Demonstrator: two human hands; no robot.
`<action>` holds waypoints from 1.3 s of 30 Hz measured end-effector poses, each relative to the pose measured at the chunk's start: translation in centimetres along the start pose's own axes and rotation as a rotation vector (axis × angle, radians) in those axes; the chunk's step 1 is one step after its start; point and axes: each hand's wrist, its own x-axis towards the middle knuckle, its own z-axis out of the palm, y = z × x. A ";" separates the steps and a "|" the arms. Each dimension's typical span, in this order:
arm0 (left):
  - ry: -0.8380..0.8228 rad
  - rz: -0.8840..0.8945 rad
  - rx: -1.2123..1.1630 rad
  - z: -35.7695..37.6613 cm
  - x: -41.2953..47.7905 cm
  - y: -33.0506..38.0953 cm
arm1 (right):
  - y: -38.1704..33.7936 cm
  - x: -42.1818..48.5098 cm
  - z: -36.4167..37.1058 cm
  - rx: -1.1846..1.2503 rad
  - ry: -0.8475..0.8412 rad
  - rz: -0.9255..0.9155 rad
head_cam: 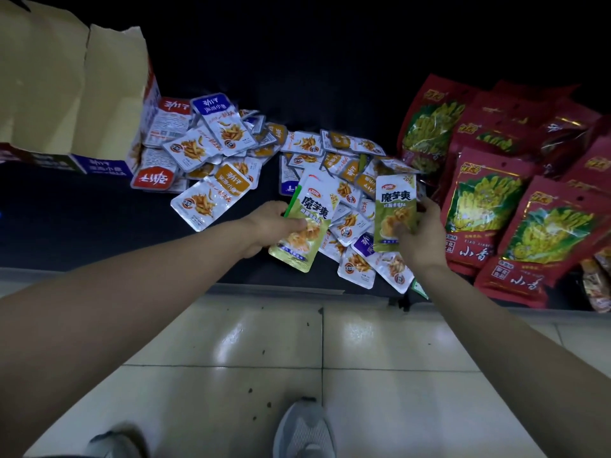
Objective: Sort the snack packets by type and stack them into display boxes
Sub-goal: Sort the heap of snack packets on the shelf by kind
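Left hand (269, 226) grips left green packet (314, 206), thumb across its face. Packet is tilted, low over near edge of dark counter (82, 219). I can't tell if more than one packet is in that grip. Right hand (421, 233) pinches right green packet (395, 200), held upright, thumb on lower front. Both sit above silver packet pile (211, 150) spread over counter middle. Open display box (109, 94) far left, flaps up, touching pile. Red bags (479, 206) overlap at right, just beside right hand. Tiled floor (396, 342), grey shoe (304, 431) below.
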 end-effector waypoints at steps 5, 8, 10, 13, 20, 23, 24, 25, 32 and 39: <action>-0.006 -0.061 0.064 -0.3 -0.6 0.1 | 0.6 -0.3 -0.8 -0.275 -0.007 0.027; -0.029 -0.071 0.052 -0.5 -1.2 0.1 | 0.0 -0.5 -1.3 -0.181 0.019 0.026; -0.026 -0.064 0.031 -0.5 -1.4 0.2 | -0.8 -0.7 -1.2 0.006 -0.045 0.032; 0.023 -0.030 -0.016 -0.5 -1.6 0.2 | -3.2 -1.9 0.2 0.304 -0.194 0.074; 0.201 0.074 -0.263 -2.2 -3.5 0.4 | -8.0 -4.7 7.8 0.497 -0.517 0.144; 0.293 0.126 -0.213 -5.2 -6.2 0.2 | -11.1 -6.0 10.7 0.518 -0.626 0.095; 0.319 0.152 -0.188 -6.6 -7.1 -0.1 | -12.2 -6.5 11.8 0.544 -0.670 0.080; 0.347 0.173 -0.186 -8.0 -8.0 -0.6 | -13.5 -7.2 12.7 0.556 -0.719 0.058; 0.583 0.050 -0.061 -18.5 -14.6 -6.8 | -21.4 -12.8 21.7 0.332 -1.046 -0.158; 1.016 -0.102 0.467 -27.0 -19.7 -14.4 | -26.4 -16.4 31.3 0.150 -1.042 -0.292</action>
